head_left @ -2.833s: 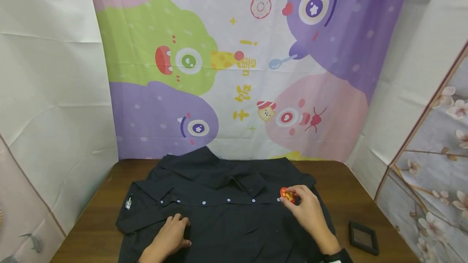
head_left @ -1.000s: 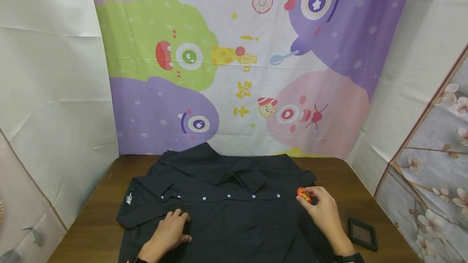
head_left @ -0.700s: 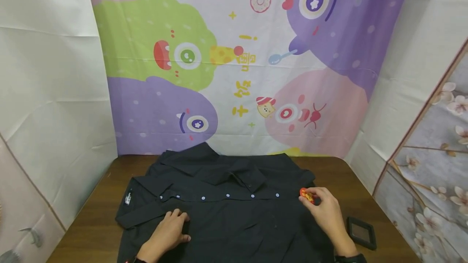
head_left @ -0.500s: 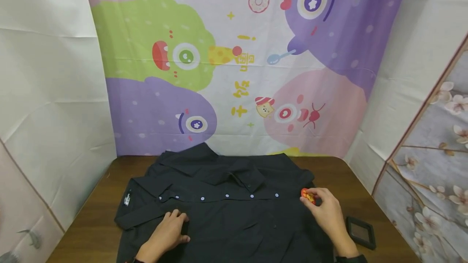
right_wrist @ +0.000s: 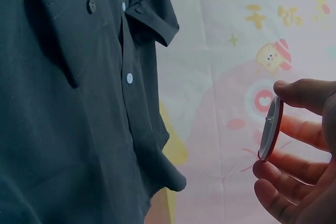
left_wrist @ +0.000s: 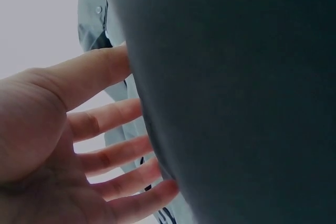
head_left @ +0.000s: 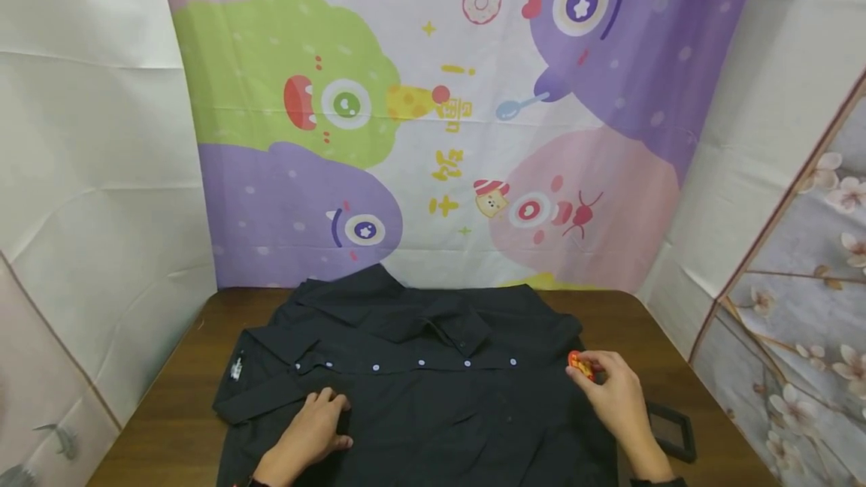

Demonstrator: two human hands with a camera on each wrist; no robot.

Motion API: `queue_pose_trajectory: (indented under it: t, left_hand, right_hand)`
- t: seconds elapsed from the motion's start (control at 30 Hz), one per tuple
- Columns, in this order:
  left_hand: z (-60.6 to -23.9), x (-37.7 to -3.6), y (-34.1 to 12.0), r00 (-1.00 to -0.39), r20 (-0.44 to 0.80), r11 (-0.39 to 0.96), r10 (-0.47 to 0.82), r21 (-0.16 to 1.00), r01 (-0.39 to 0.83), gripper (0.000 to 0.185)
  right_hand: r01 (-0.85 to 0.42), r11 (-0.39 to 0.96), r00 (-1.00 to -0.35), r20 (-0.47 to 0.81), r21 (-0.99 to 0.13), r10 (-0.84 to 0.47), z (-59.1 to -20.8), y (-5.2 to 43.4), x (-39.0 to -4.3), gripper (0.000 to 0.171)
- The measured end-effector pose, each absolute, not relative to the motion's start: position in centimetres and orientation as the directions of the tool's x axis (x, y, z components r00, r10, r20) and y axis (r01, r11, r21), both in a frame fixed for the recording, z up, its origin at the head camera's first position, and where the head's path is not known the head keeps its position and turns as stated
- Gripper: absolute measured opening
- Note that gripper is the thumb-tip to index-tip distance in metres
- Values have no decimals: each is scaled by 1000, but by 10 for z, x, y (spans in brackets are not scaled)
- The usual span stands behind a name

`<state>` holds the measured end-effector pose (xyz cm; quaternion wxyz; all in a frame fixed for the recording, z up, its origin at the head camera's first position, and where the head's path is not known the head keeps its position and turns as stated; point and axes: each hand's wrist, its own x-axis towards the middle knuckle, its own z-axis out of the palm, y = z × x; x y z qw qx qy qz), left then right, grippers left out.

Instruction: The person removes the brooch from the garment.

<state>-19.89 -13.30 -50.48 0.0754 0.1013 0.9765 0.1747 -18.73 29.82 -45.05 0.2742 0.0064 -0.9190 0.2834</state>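
Observation:
A black button-up shirt [head_left: 419,412] lies spread over the brown table, its row of white buttons running across it in the head view. My left hand [head_left: 311,427] rests on the shirt's left part; in the left wrist view its fingers are spread, with the fingertips [left_wrist: 168,190] at the cloth. Between thumb and fingers my right hand [head_left: 614,393] pinches a round red and yellow pin badge [head_left: 580,364] near the shirt's right edge. The right wrist view shows the badge's silvery back [right_wrist: 271,129] edge-on, facing the shirt.
A small black frame [head_left: 686,436] lies on the table [head_left: 717,464] to the right, partly hidden by my right forearm. A cartoon-printed cloth [head_left: 433,246] hangs behind the table's far edge. Pale panels [head_left: 101,194] stand at both sides.
My right hand has moved right with the badge, from beside the last white button to the shirt's right edge. My left hand stays in about the same place on the shirt.

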Motion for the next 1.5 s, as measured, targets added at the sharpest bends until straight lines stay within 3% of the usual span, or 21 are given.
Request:
queue_pose_trajectory:
  t: [0.73,1.5]
  left_hand:
    - [-505,-201,-131,-965,-169,930,199,344,131,41]
    - [-503,-200,-131,-965,-152,920,212,365,144,40]
  right_hand:
    - [-91,850,-850,485,-520,206,-452,319,-176,26]
    - [1,859,-862,436,-512,261,-468,352,-166,27]
